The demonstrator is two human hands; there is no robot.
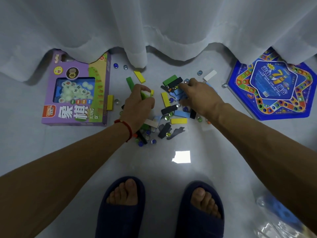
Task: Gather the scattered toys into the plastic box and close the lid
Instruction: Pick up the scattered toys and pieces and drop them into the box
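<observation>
Coloured wooden blocks (pixel 178 120) in yellow, green, black, blue and white lie scattered on the pale floor with several glass marbles (pixel 141 143) among them. My left hand (pixel 139 103) grips a few blocks, green, white and yellow ones showing between the fingers. My right hand (pixel 197 96) reaches into the pile by a blue block (pixel 178 91) and a black block (pixel 175 82), its fingertips curled down on the pieces; what it holds is hidden. A clear plastic box (pixel 281 220) shows only partly at the bottom right corner.
A purple Xiangqi game box (pixel 75 93) lies at the left. A blue star-shaped board game (pixel 274 86) lies at the right. White curtains (pixel 154 28) hang down to the floor behind the pile. My feet in dark slippers (pixel 120 208) stand near the bottom edge.
</observation>
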